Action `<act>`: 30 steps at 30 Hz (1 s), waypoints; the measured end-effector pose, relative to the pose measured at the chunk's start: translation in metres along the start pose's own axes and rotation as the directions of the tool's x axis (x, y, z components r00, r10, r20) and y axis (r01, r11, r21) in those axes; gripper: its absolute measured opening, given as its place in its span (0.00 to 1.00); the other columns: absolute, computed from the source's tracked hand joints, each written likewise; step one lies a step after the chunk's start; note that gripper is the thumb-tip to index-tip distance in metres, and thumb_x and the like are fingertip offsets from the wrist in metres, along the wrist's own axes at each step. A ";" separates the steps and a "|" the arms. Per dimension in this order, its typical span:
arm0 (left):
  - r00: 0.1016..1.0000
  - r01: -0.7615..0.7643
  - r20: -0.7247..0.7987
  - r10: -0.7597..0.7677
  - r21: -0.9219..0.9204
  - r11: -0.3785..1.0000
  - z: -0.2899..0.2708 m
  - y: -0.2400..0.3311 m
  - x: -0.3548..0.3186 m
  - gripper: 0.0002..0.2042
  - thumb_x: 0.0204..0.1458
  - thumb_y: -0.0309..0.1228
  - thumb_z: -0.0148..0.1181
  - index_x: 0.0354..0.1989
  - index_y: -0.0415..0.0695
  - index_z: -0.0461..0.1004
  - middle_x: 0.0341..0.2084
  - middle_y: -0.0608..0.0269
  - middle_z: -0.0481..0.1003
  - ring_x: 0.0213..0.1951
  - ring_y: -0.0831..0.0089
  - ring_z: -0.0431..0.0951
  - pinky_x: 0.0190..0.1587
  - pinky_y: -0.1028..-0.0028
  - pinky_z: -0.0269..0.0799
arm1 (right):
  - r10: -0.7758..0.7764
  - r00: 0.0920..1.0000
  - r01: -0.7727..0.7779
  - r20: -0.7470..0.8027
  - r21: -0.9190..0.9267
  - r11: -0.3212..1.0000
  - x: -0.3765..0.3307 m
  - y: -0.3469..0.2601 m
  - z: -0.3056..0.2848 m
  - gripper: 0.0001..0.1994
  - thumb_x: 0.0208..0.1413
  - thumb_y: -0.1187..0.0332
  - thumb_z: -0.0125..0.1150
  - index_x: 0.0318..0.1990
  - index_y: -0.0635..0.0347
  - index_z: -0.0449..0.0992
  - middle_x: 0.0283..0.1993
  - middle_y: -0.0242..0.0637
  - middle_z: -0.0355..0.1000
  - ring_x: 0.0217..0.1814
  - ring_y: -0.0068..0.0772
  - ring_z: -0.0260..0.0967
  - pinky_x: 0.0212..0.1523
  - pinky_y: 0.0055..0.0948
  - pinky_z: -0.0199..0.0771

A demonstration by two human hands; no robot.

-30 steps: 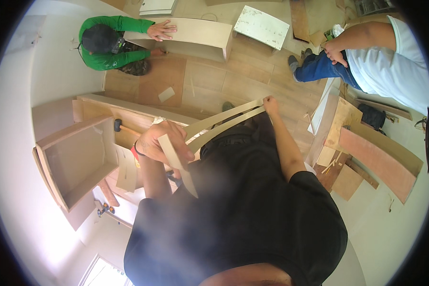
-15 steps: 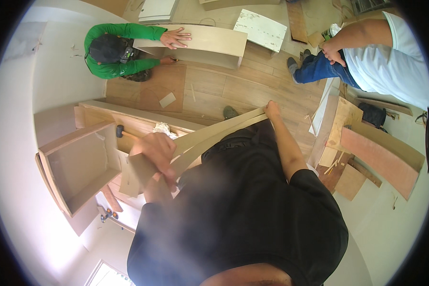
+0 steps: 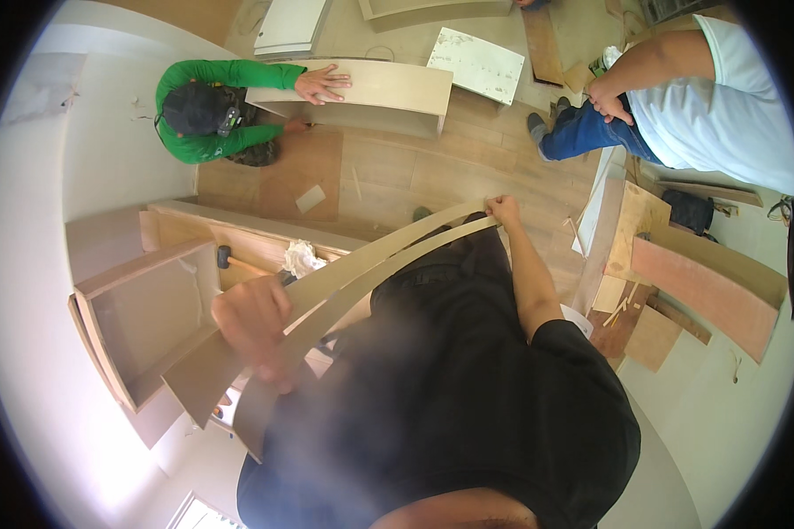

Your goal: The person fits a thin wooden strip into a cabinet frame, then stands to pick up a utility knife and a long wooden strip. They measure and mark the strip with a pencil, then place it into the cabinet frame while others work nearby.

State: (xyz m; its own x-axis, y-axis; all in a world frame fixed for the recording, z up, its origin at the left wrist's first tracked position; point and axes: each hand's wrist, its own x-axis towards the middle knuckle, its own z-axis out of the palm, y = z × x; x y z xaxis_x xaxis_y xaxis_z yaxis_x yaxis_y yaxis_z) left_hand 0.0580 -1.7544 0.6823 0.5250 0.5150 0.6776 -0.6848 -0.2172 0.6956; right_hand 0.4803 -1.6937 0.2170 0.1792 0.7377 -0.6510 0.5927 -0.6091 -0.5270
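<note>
Leftmost, we see a white wall (image 3: 26,264), then an open wooden box (image 3: 163,317) beside a mallet (image 3: 224,257). Our left hand (image 3: 251,326), blurred, curls around two long pale strips (image 3: 362,257), which stretch to our right hand (image 3: 503,210), closed on their ends. Behind lies the plank floor (image 3: 468,167); farther right, a reddish board (image 3: 706,291).

Blk tee (image 3: 476,379), plain, fills ctr & lower mid of frame; rounded neckline (image 3: 454,490) at btm edge, short slv (image 3: 563,342) rt of ctr. Dk trousers (image 3: 475,254) nr ctr, dk footwear tip (image 3: 422,213) just abv. L hand (image 3: 251,319) & R hand (image 3: 505,210) bare.
</note>
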 end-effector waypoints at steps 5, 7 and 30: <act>0.994 -0.094 0.044 0.096 -0.042 0.995 -0.007 0.022 -0.005 0.09 0.63 0.32 0.53 0.38 0.43 0.79 0.22 0.58 0.82 0.12 0.79 0.71 0.18 0.82 0.55 | 0.039 0.967 -0.182 0.253 0.573 0.799 -0.008 0.004 -0.007 0.07 0.60 0.72 0.56 0.39 0.68 0.75 0.34 0.42 0.77 0.31 0.29 0.75 0.34 0.24 0.78; 0.995 -0.084 0.048 0.085 -0.034 0.996 -0.009 0.025 -0.007 0.09 0.63 0.32 0.53 0.38 0.43 0.80 0.21 0.59 0.82 0.12 0.79 0.72 0.18 0.83 0.56 | 0.005 0.929 -0.299 0.370 0.743 0.599 -0.014 0.002 -0.014 0.08 0.62 0.74 0.54 0.46 0.68 0.73 0.41 0.43 0.77 0.36 0.30 0.76 0.37 0.23 0.79; 0.990 0.120 0.088 -0.111 -0.104 0.987 -0.028 -0.011 0.003 0.05 0.60 0.26 0.54 0.40 0.44 0.77 0.24 0.56 0.82 0.12 0.81 0.69 0.16 0.80 0.50 | -0.105 0.919 -0.233 0.379 0.738 0.634 -0.041 -0.033 -0.012 0.20 0.63 0.65 0.53 0.59 0.66 0.67 0.52 0.48 0.74 0.51 0.36 0.73 0.51 0.35 0.75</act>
State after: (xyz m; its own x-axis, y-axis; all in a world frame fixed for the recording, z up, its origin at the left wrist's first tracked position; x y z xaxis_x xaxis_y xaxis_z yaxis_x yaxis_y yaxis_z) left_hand 0.0532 -1.7272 0.6702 0.6403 0.4611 0.6143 -0.6655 -0.0663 0.7434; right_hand 0.4631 -1.7004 0.2675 -0.1952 0.6312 -0.7506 -0.2456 -0.7724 -0.5857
